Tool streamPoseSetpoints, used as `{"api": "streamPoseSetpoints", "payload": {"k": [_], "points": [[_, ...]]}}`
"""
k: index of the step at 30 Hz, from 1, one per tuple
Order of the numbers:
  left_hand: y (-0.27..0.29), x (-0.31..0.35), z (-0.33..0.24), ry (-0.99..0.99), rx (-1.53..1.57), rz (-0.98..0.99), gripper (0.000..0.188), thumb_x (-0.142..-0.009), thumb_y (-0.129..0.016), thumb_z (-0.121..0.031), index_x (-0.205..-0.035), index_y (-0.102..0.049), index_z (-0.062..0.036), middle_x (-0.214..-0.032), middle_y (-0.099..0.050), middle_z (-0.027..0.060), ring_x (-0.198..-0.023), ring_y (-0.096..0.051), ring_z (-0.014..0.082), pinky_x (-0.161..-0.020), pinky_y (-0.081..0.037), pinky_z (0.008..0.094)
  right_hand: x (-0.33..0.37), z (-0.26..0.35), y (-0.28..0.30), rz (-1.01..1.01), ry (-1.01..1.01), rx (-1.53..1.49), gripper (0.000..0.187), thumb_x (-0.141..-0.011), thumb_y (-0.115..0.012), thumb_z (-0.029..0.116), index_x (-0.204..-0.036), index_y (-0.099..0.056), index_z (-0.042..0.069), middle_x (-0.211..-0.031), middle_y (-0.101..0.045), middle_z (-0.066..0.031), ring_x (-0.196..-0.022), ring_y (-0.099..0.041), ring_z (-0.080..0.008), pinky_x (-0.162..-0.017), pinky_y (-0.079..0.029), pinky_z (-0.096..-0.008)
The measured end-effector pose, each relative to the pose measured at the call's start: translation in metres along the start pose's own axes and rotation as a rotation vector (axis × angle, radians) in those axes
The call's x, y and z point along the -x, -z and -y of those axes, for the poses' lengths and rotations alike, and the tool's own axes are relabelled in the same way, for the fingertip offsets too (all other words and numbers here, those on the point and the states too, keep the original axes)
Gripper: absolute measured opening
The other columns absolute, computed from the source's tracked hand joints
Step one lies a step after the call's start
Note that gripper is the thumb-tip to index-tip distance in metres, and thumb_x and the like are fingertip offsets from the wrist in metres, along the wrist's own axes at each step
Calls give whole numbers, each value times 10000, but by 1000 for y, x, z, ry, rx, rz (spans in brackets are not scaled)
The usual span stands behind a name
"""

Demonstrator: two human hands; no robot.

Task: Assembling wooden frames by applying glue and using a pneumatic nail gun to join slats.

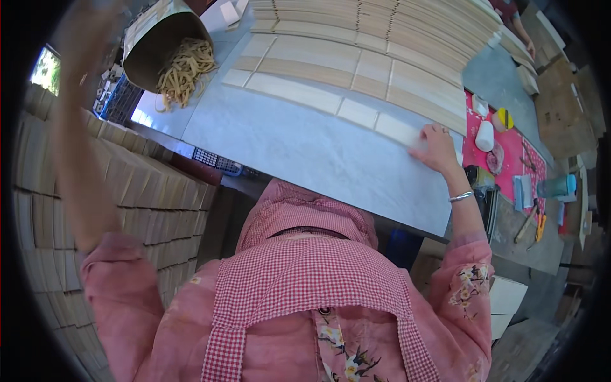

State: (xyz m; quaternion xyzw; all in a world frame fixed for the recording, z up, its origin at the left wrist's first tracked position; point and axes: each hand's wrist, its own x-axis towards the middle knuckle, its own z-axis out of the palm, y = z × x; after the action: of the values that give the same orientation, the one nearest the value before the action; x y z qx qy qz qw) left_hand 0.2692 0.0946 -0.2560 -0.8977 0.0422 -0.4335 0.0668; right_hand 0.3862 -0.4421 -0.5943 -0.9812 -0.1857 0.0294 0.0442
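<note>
My left hand [95,28] is raised at the upper left beside the tipped container, smeared by motion, so its fingers do not show clearly. My right hand [436,148] is at the right end of the nearest pale strip [305,97], its thumb and bent fingers closed about the strip's end. That strip lies in front of several rows of flat, pale, wood-coloured strips [407,48], laid close together with seams across them. All of them lie on a light grey marbled table [286,140].
A container [143,67] lies tipped with tan bands [184,70] spilling out. Stacks of pale blocks [153,184] stand at left. At right, a pink mat [503,146] holds a white bottle [484,135] and tools. Another person's arm [523,35] shows at far right.
</note>
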Motion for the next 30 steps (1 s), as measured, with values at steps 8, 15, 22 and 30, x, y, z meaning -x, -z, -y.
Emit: {"api": "streamPoseSetpoints", "payload": {"k": [8,15,22,30], "points": [[-253,120,-23,-346,-48,558,669,-795,-593,5,-1443,-460,-101,-1529,-467,115,-1342,-493,316,-1051,-458,426,3,3,26,-16,82,1,308,-817,-764,251,-1009,-629,51,-1110,-632,-128,-1035,-593,-344,-893,-496,-439],[-296,191,29,-147,56,922,259,-837,-587,-57,-1088,-642,-91,-1172,-651,125,-1101,-612,371,-901,-509,487,5,-11,56,-81,-18,-49,205,-839,-733,204,-926,-630,48,-963,-668,-137,-953,-632,-322,-834,-511,-421],[-268,200,-17,-21,113,927,128,-847,-594,-91,-926,-693,-72,-959,-716,141,-908,-655,391,-811,-535,490,0,-21,43,-328,-136,81,164,-869,-692,190,-943,-620,63,-853,-691,-136,-828,-663,-346,-757,-522,-436],[-246,226,-36,158,172,877,159,-861,-580,-174,-923,-671,-59,-938,-696,177,-880,-640,422,-788,-530,511,-39,-4,43,-342,-245,208,188,-889,-644,174,-1044,-608,73,-840,-701,-172,-760,-680,-391,-684,-528,-474]]}}
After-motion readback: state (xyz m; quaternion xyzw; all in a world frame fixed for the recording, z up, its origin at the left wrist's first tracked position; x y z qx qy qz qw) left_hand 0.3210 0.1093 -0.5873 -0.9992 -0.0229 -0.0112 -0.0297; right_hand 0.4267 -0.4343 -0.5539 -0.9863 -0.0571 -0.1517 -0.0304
